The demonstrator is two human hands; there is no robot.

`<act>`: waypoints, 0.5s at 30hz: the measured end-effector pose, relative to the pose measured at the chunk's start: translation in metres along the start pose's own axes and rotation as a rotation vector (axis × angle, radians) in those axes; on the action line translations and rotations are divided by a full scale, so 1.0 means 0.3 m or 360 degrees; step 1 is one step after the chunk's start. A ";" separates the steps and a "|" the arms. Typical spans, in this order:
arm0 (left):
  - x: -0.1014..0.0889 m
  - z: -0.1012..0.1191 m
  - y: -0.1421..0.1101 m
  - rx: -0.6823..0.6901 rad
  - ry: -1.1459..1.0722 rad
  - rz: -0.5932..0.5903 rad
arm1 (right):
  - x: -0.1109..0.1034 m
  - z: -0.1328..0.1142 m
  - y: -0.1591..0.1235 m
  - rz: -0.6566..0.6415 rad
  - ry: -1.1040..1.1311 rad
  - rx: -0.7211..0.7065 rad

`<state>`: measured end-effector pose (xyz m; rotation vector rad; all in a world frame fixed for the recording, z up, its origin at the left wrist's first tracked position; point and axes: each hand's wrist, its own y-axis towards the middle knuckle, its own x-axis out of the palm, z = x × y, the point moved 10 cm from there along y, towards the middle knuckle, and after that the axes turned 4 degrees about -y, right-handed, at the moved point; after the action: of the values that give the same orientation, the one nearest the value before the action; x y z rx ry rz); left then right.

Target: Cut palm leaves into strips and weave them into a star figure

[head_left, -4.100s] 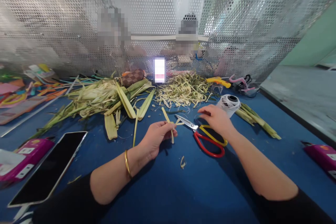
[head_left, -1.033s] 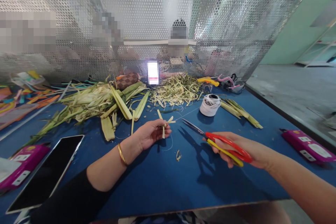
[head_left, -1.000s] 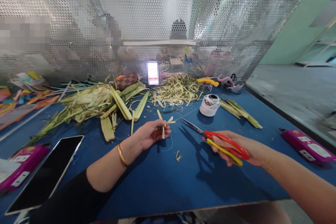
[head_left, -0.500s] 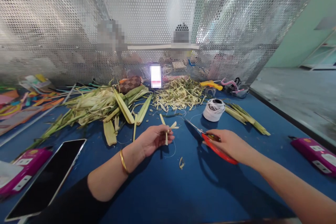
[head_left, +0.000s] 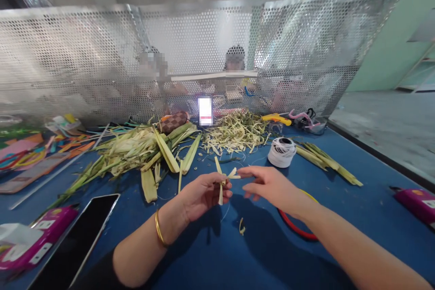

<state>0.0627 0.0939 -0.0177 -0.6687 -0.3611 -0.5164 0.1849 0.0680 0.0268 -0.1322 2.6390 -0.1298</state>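
Between its fingertips, my left hand (head_left: 205, 197) pinches a small star-shaped piece of pale leaf strips (head_left: 219, 166), tied or folded at the middle. My right hand (head_left: 268, 186) is empty, its fingers apart, close to the right tip of that piece. Under my right forearm lie scissors with red and yellow handles (head_left: 295, 229), mostly hidden by the arm. A fine thread hangs below the piece. Past my right hand stands a spool of white thread (head_left: 282, 152). One curled leaf scrap (head_left: 241, 226) rests on the blue table (head_left: 265, 258).
Long green leaves (head_left: 129, 149) are heaped at the back left, beside a pile of thin shreds (head_left: 238, 131). A black-screened phone (head_left: 78, 240) and a purple box (head_left: 37, 235) lie at the left. A perforated metal screen (head_left: 204, 36) closes off the back, with people behind it.
My right hand has let go of the scissors, which now lie on the table, and has moved left towards the leaf piece. My left hand keeps its hold. The camera view has tilted up.
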 end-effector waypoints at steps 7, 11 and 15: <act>-0.010 0.006 0.015 0.0087 0.0129 -0.0006 | 0.135 0.031 0.082 -0.0111 0.0602 0.0038; -0.010 0.007 0.017 0.0131 0.0234 0.0023 | 0.133 0.054 0.074 -0.0155 0.0643 0.0013; -0.005 0.003 0.013 0.0114 0.0205 0.0023 | 0.111 0.066 0.074 -0.0056 0.0625 0.0013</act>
<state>0.0636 0.0976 -0.0198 -0.5651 -0.2521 -0.5274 0.1638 0.0848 -0.0088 -0.1644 3.0279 -0.1957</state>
